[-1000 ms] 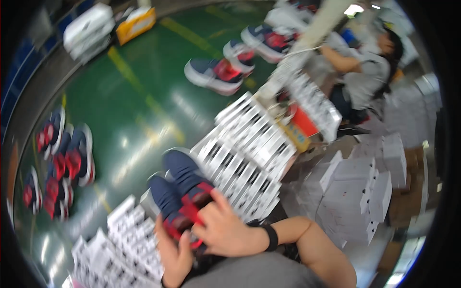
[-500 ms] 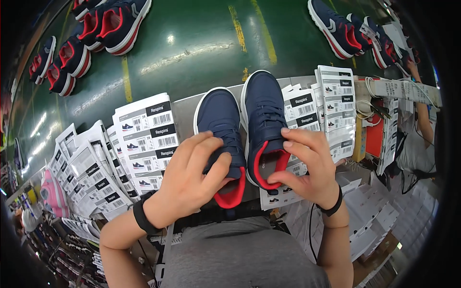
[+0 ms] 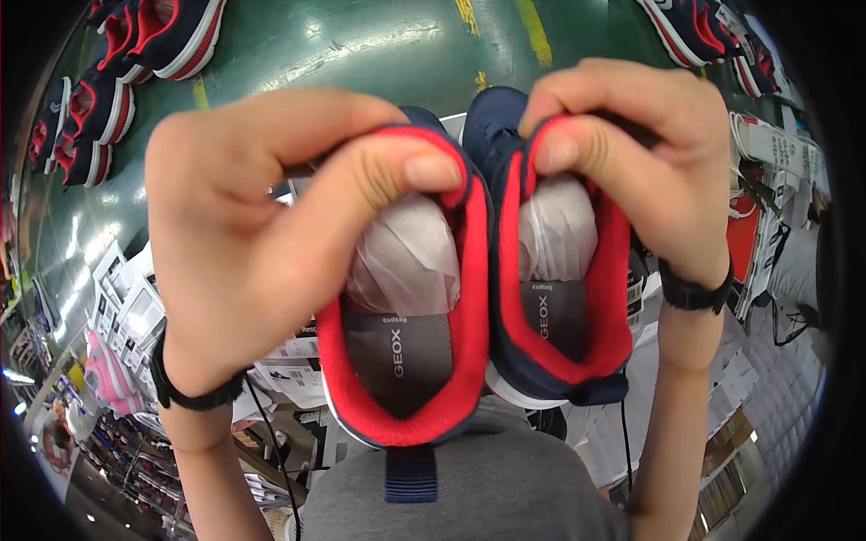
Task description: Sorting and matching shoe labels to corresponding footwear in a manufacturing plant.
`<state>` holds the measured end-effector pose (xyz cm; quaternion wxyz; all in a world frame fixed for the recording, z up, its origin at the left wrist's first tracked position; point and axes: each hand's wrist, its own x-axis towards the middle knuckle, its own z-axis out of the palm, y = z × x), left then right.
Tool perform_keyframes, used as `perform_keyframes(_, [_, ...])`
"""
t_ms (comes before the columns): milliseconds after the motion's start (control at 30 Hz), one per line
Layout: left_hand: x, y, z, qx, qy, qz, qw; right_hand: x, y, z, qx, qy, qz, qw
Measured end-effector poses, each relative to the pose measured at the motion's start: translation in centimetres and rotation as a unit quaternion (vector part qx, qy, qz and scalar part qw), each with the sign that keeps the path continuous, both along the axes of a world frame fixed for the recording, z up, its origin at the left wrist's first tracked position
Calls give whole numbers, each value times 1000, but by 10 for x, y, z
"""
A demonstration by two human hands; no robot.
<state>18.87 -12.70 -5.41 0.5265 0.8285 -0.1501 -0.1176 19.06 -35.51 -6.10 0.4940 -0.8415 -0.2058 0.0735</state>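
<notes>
Two navy sneakers with red lining are held up close, side by side, heels toward me. My left hand (image 3: pixel 253 216) pinches the tongue of the left sneaker (image 3: pixel 475 288) between thumb and fingers. In the same way, my right hand (image 3: pixel 645 153) grips the tongue of the right sneaker (image 3: pixel 615 298). Wadded white paper (image 3: pixel 408 259) fills the front of the left shoe's opening, and a similar white wad (image 3: pixel 561 230) sits in the right one. Grey insoles show behind the wads. The toes are partly hidden by my hands.
Navy-and-red shoes (image 3: pixel 99 99) stand at the far left on the green surface (image 3: pixel 316 54), and others (image 3: pixel 708 32) at the far right. Printed label sheets (image 3: pixel 140 302) lie on the left beside a pink shoe (image 3: pixel 110 374). White cables (image 3: pixel 741 167) hang at the right.
Both sneakers have come up from among the label stacks toward my head. My hands have gone from resting on them to pinching their tongues, and the white wads inside now show.
</notes>
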Motion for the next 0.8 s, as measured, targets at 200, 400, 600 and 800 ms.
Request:
perform_keyframes(200, [6,7,-2,-42,109,37,992,9,6,-8,86,158,-39,983])
perform_keyframes(400, [-10,-1,3,-23,109,23,993,-11,2,2,85,197,-51,975])
perform_keyframes(600, [-80,22,-19,194,-174,-213,942,-80,9,19,-260,-57,80,961])
perform_keyframes(800, [-88,19,-22,285,-90,-165,940,-76,7,3,-301,-15,12,953])
